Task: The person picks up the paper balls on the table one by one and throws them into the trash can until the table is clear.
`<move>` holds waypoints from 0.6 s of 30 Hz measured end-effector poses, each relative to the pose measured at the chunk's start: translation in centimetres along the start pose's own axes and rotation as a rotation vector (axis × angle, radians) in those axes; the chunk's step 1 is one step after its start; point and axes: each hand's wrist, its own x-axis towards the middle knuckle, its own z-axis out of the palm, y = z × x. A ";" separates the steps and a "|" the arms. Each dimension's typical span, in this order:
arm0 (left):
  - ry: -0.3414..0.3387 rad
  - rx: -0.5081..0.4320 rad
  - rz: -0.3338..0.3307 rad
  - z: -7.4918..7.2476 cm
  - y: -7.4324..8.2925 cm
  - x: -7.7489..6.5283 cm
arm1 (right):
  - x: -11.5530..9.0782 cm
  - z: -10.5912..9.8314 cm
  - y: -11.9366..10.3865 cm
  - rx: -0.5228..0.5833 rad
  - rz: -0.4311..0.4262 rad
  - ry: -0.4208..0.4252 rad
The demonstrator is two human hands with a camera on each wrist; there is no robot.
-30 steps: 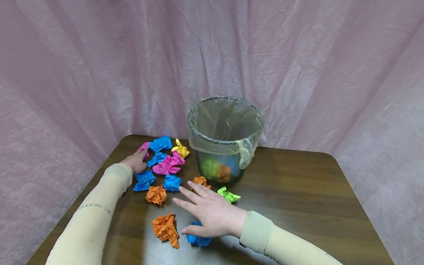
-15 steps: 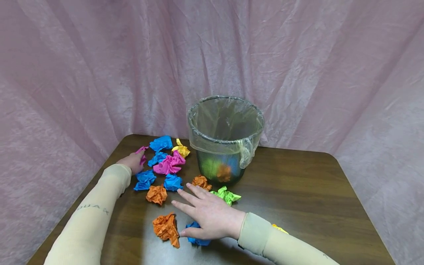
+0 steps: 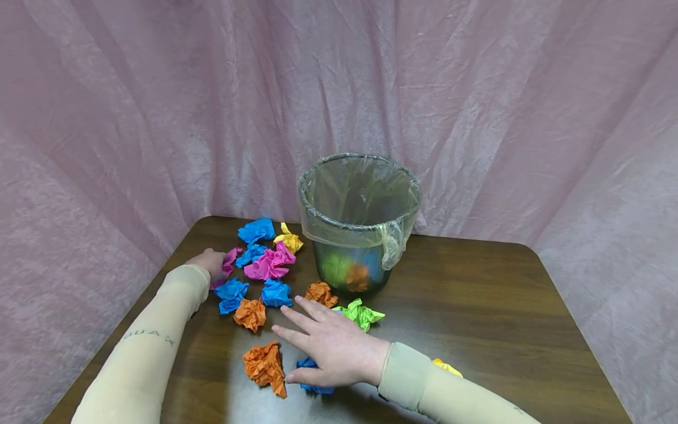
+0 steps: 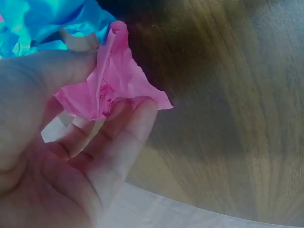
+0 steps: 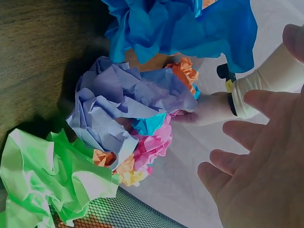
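At the table's far left, my left hand [image 3: 209, 264] pinches a crumpled pink paper [image 4: 123, 76] between thumb and fingers. A blue crumpled paper [image 3: 231, 294] lies just in front of that hand. My right hand [image 3: 339, 348] hovers palm down with its fingers spread and holds nothing. Partly hidden beneath it are a blue crumpled paper [image 3: 316, 377] and a lavender crumpled paper [image 5: 109, 99]. A green crumpled paper [image 3: 362, 314] lies just beyond the right hand. An orange crumpled paper [image 3: 265, 368] rests left of the right thumb.
A mesh wastebasket [image 3: 352, 265] with a clear plastic liner stands at the back middle, crumpled paper showing through its side. Several more blue, orange, pink and yellow papers [image 3: 289, 239] lie left of it. One yellow paper [image 3: 446, 367] peeks out behind the right forearm.
My left fingers have closed around the pink paper and drawn it a little nearer to me. The right hand has drifted slightly left and nearer, showing more of the green paper.
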 end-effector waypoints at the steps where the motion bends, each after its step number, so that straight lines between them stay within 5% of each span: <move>1: 0.006 0.004 0.007 0.0 0.0 -0.1 | 0.0 0.0 0.0 0.002 0.001 0.000; 12: 0.056 0.021 0.001 0.5 -0.3 -0.1 | 0.0 0.1 -0.1 0.002 -0.013 0.011; 18: 0.063 -0.080 -0.072 0.9 0.1 0.3 | 0.0 0.3 0.0 0.003 -0.013 0.020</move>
